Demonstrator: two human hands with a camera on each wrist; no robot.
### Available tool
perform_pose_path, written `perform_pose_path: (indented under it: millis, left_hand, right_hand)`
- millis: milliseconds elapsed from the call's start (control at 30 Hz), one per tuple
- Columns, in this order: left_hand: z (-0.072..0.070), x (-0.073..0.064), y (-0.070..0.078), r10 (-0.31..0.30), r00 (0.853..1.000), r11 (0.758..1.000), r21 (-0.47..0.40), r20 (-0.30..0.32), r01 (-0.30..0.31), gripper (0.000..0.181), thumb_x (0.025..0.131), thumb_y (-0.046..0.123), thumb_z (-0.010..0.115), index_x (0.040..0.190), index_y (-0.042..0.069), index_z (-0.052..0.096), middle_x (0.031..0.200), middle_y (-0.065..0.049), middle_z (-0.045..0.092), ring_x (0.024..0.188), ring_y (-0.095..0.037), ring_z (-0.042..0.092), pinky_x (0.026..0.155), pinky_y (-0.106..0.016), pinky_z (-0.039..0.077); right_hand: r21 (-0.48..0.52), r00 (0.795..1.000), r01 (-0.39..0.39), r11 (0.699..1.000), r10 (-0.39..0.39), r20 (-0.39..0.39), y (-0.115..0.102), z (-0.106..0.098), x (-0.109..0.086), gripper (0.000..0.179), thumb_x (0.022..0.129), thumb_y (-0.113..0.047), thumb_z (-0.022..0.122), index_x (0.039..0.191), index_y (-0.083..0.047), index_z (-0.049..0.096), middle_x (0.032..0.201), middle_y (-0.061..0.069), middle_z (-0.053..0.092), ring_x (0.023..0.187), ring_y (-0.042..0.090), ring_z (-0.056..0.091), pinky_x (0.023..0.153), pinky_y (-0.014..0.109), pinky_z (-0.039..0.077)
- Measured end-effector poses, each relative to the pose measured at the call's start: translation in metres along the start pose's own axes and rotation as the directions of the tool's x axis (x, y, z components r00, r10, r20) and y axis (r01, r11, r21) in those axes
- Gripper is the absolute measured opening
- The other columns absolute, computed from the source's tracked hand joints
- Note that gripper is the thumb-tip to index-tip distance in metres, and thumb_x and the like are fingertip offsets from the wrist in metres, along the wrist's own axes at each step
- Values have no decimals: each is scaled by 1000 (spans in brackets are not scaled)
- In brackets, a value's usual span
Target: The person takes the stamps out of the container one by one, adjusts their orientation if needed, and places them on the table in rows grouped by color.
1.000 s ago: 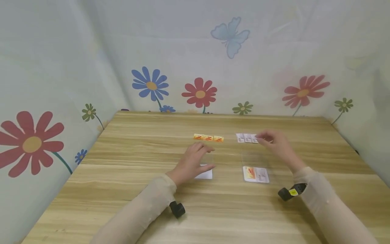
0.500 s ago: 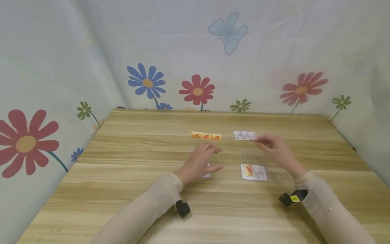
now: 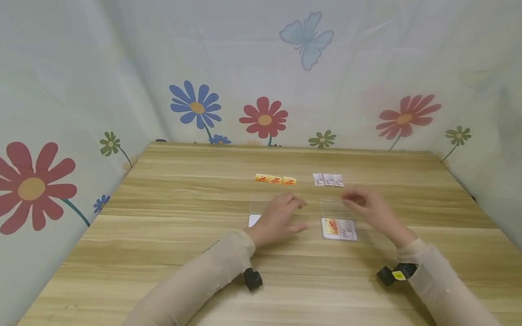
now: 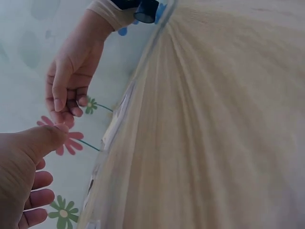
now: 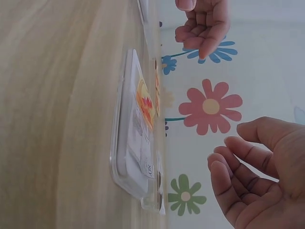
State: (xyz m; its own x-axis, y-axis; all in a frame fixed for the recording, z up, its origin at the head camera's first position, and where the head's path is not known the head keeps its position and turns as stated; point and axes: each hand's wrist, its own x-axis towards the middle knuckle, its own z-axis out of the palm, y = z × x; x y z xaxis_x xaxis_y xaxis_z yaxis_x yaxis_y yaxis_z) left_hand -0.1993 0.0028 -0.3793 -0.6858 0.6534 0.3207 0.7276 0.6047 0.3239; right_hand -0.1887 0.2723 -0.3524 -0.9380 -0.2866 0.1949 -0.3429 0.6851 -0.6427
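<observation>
Booth-like corner: flower-print cloth walling wooden table.

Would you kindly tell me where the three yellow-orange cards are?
In the head view, the yellow-orange cards lie on the far part of the table, left of the pale purple cards and beyond the left hand.

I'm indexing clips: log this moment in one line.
left hand: hovering, empty; right hand: hovering, empty; open clear plastic rectangular case: bears yellow-orange card, pale-purple card

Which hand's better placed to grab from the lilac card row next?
Probably the right hand: its fingers look empty and hover nearest the lilac card row; the left hand is farther off.
</observation>
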Motion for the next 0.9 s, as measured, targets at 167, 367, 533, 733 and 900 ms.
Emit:
perform_pose_path:
  millis: [167,367,533,733,900]
  left_hand:
    - [5,4,5,-1,999,999,32,34,0,53,85,41,70,127,12,59,109,-1,62,104,-16,56,97,-33,44]
    - [10,8,11,-6,998,999,50,61,3,54,85,44,69,127,12,58,111,-1,61,106,-16,55,98,-32,44]
    - [16,11,13,-9,998,998,67,59,5,55,85,47,68,127,14,58,108,1,60,103,-14,55,94,-30,45]
    - [23,13,14,-24,997,998,62,71,19,56,85,48,68,129,15,57,109,2,59,103,-13,55,93,-29,46]
    - [30,16,16,-37,995,998,52,89,32,56,85,47,68,129,15,57,111,2,59,105,-13,55,95,-29,45]
  right_hand:
    - [-28,1000,-7,1000,8,16,-1,3,-5,22,92,-11,62,111,1,65,105,15,70,95,25,64,81,31,52]
    - [-45,999,14,999,-13,32,-3,8,-9,22,90,-8,63,110,1,65,103,13,70,91,20,63,79,26,51]
    - [-73,998,42,996,-39,49,-2,13,-10,22,88,-7,66,109,-1,66,100,10,69,86,15,61,75,25,52]
    - [-88,996,67,994,-61,70,-1,17,-11,21,85,-6,68,106,-1,67,98,11,69,83,14,60,73,26,53]
    - [-112,994,81,990,-73,76,-1,21,-12,21,84,-8,71,103,0,67,97,12,69,82,17,62,73,29,54]
